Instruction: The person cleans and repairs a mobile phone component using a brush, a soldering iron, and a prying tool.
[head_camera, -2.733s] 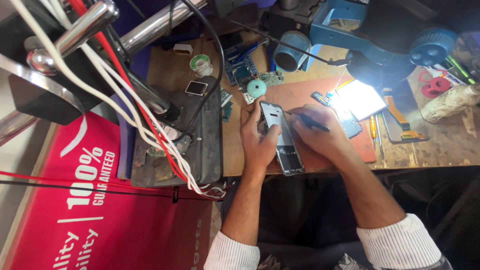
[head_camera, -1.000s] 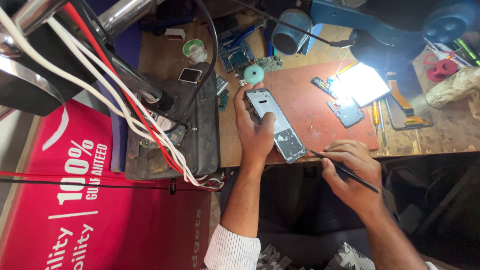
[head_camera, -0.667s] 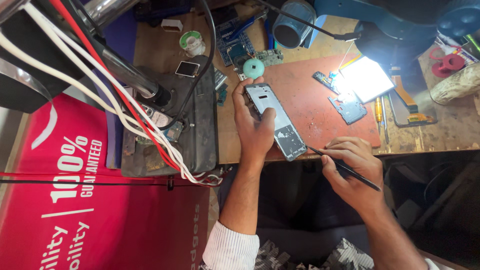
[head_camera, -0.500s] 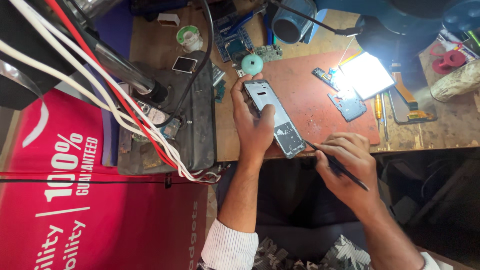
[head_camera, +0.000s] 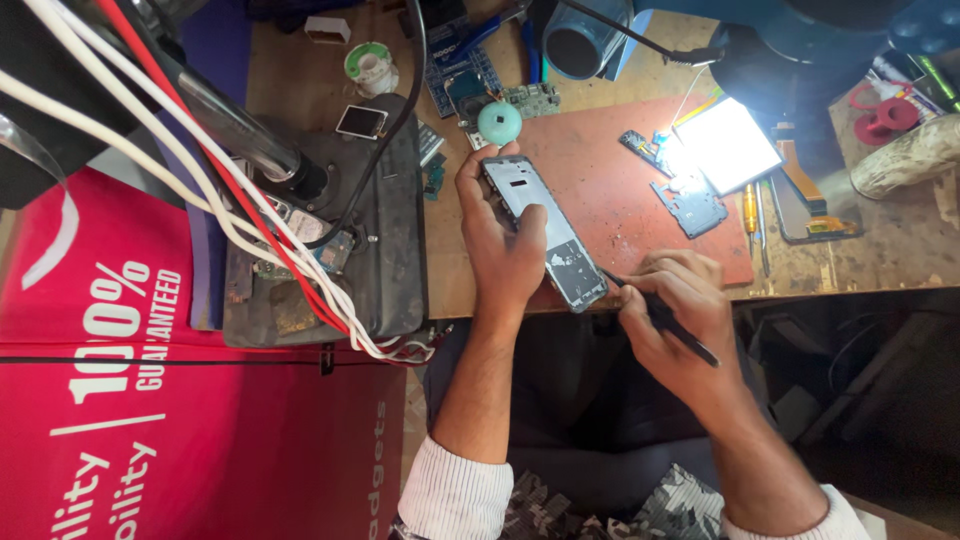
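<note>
at the bench's near edge the right hand (head_camera: 680, 310) pinches a thin dark tool (head_camera: 665, 322), tip at the phone frame's (head_camera: 545, 230) lower end. left hand (head_camera: 500, 245) clamps that frame on the red mat (head_camera: 610, 190); the tool has moved closer since half a second ago.

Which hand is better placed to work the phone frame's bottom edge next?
Right. The right hand holds the thin dark tool with its tip at the lower end of the phone frame. The left hand is gripping the frame, steadying it.
</note>
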